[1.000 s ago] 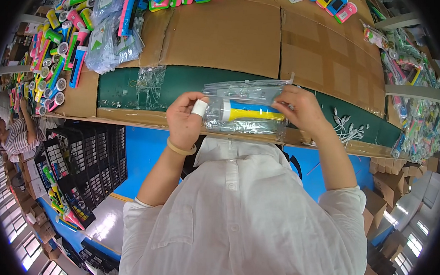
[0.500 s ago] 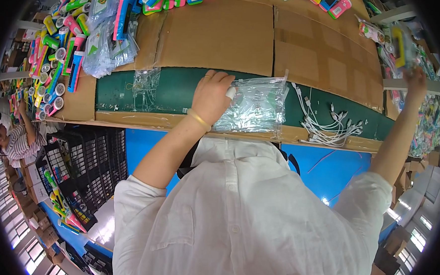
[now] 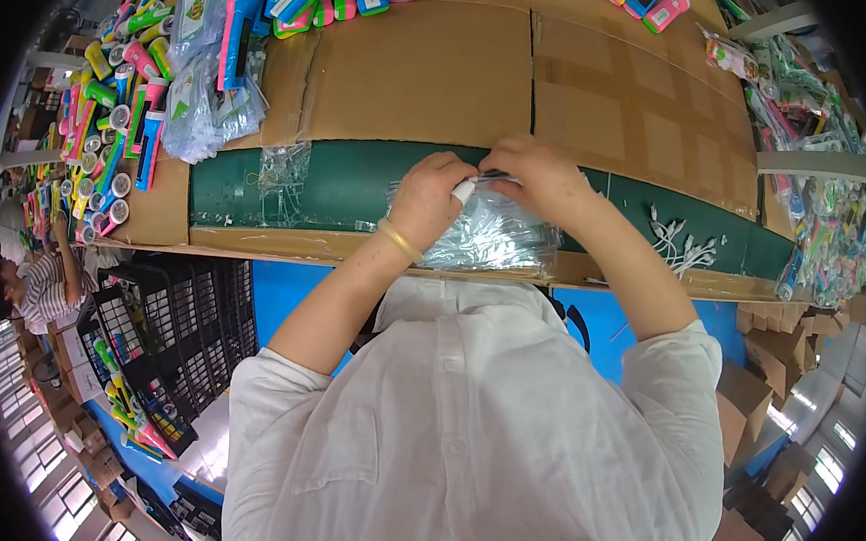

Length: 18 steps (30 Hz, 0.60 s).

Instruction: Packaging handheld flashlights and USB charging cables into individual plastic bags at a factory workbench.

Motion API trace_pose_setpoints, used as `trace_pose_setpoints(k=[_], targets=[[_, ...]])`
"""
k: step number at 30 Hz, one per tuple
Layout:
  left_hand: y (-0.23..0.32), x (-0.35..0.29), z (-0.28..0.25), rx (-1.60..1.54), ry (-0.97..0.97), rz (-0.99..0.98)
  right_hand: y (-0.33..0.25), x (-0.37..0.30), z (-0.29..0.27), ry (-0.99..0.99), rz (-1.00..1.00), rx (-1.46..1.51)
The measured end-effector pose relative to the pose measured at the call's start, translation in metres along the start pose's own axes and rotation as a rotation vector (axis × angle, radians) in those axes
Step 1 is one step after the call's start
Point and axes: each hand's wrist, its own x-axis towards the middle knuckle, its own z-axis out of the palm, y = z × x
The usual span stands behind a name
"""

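A stack of clear plastic bags point(image 3: 498, 237) lies at the front edge of the green work surface, right before me. My left hand point(image 3: 429, 204) is at the bags' upper left, fingers curled on the upper edge, with a white cover on the thumb. Close beside it, my right hand point(image 3: 538, 181) bends over the same edge, its fingers pinched on the plastic. The fingertips of both hands are partly hidden. White charging cables point(image 3: 687, 247) lie in a loose bunch to the right, partly behind my right forearm.
Cardboard sheets point(image 3: 419, 69) cover the table behind. Colourful flashlight-like tubes point(image 3: 148, 148) and more clear bags point(image 3: 198, 111) pile up at the left. Filled packages point(image 3: 837, 228) heap at the right beyond a pale bar point(image 3: 819, 164). Black crates point(image 3: 170, 335) stand lower left, near another person point(image 3: 45, 284).
My right hand has come back from the far right, where it held a bagged yellow-and-blue item, and now grips the bags without that item. My left hand stays near the same spot.
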Motion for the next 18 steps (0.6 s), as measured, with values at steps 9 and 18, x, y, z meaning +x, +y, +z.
trace_pose_setpoints(k=[9,18], targets=[[-0.009,-0.03,-0.049,-0.08,0.074,-0.175,0.014,0.01,0.003,-0.049,0.067,0.115],[-0.002,-0.036,-0.06,-0.313,0.056,-0.359,-0.027,0.03,0.04,0.053,-0.211,0.288]])
